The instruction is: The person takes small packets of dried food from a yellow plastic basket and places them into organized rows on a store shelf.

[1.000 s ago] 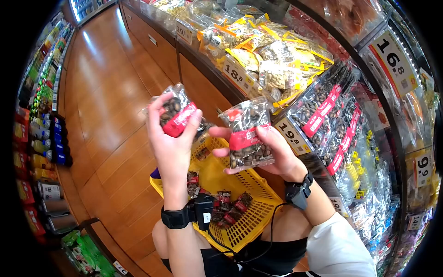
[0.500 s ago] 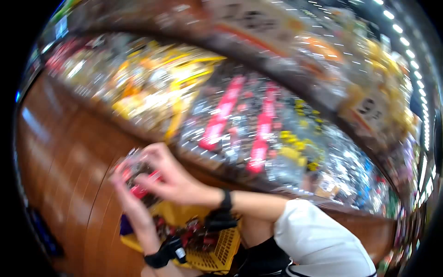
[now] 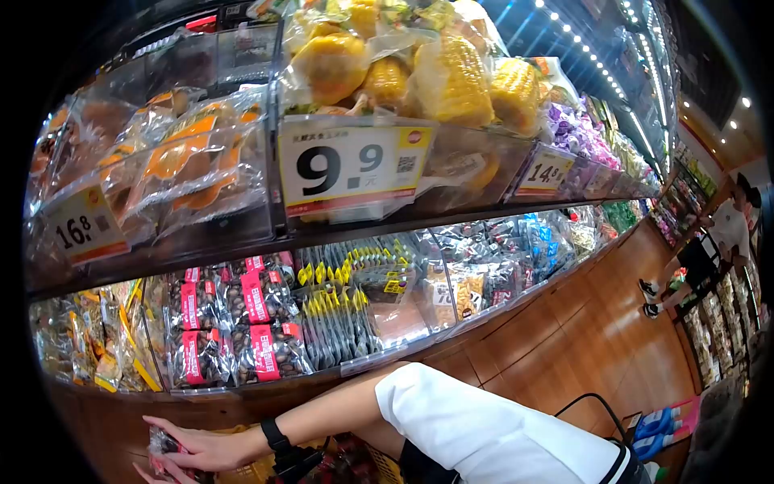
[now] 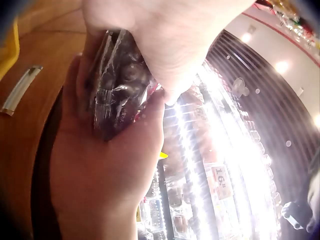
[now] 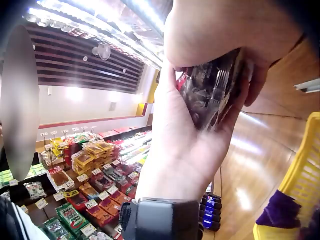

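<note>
Both hands [image 3: 201, 448] grip a seed packet [image 4: 122, 82]; at head-view six o'clock, wrist camera [image 3: 297, 465] part-hides yellow basket [image 3: 387, 468]; only right-wrist view shows purple cloth [image 5: 279, 210].

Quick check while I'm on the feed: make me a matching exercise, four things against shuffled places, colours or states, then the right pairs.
1. Single packet
2. Basket
3. Corn
4. Sleeve

A. White
B. On the upper shelf, just above the 9.9 sign
C. Held by the right hand
D. Yellow, with holes in its side

Pairs: 1-C, 2-D, 3-B, 4-A
</note>
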### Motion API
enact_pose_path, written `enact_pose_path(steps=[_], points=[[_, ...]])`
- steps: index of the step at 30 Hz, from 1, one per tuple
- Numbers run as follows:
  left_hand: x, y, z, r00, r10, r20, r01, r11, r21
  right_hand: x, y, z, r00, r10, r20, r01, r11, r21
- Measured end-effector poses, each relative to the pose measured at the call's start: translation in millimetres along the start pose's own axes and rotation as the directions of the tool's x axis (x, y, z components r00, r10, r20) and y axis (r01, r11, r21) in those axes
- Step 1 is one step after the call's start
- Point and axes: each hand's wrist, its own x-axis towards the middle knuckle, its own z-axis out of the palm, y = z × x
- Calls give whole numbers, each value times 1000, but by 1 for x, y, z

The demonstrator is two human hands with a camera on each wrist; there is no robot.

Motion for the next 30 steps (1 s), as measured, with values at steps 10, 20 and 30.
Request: enact_pose_path(steps=[10, 20, 30], points=[[-9, -10, 0, 906, -422, 42, 418, 873, -250, -2, 4, -2, 998, 54, -14, -55, 989, -134], [-10, -28, -26, 832, -487, 265, 552, 677, -487, -10, -30, 14, 994, 2, -112, -36, 950, -309], [14, 4, -69, 818, -574, -40, 275, 452, -849, -25, 38, 24, 965, -162, -205, 140, 983, -115]])
